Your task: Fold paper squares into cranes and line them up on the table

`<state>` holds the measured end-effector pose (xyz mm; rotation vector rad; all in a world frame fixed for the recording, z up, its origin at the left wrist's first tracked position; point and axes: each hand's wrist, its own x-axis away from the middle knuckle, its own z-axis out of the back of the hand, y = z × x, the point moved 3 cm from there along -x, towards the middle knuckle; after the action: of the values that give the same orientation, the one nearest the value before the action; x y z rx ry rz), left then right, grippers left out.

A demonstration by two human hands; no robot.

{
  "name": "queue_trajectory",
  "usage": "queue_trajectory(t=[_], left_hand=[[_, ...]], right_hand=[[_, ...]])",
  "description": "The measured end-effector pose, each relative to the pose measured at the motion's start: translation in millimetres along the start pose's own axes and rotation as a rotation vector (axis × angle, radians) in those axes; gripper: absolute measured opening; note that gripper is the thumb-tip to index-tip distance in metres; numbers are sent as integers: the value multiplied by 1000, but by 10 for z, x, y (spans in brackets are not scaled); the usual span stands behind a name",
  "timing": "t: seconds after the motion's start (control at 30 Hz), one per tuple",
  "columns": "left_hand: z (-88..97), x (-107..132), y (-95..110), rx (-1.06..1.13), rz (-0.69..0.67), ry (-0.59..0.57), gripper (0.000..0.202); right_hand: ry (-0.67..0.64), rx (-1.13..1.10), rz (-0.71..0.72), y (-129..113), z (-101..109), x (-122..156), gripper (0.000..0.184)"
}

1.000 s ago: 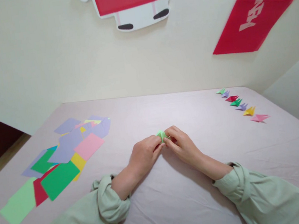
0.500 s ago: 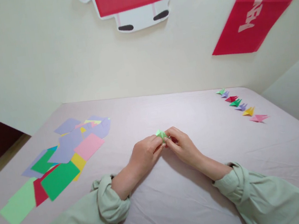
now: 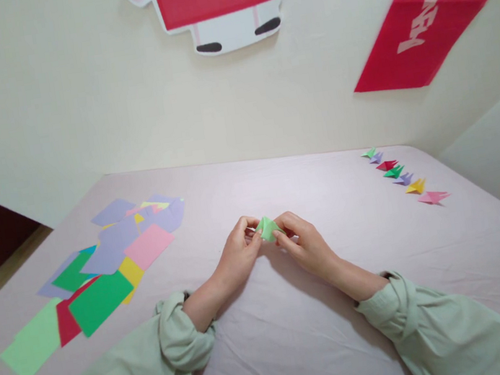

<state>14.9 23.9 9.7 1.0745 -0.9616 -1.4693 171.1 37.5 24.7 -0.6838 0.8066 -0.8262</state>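
Note:
A small piece of folded light-green paper is held between my two hands near the middle of the table. My left hand pinches its left side between thumb and fingers. On the other side, my right hand grips the right edge with thumb and forefinger. The paper's raised folds face upward; its lower part is hidden behind my fingertips.
Loose coloured paper sheets overlap on the left of the cloth-covered table. A slanting row of several folded paper figures, with a pink one nearest, lies at the right. Behind the table stands a wall with red decorations.
My left hand has shifted slightly left and its fingers have opened around the paper's left side, so more of the green paper shows. My right hand has barely moved.

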Motion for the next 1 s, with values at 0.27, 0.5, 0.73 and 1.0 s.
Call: queue_trajectory(t=[0.27, 0.5, 0.73, 1.0], left_hand=[[23, 32, 121, -142, -153, -19, 16], [25, 55, 162, -273, -247, -43, 12], [19, 61, 160, -244, -260, -54, 13], [13, 66, 156, -283, -275, -75, 12]], right_hand=[[-5, 68, 2, 10, -2, 17, 10], [-4, 145, 20, 4, 9, 34, 10], [-2, 56, -7, 29, -8, 25, 11], [0, 33, 1, 25, -7, 22, 10]])
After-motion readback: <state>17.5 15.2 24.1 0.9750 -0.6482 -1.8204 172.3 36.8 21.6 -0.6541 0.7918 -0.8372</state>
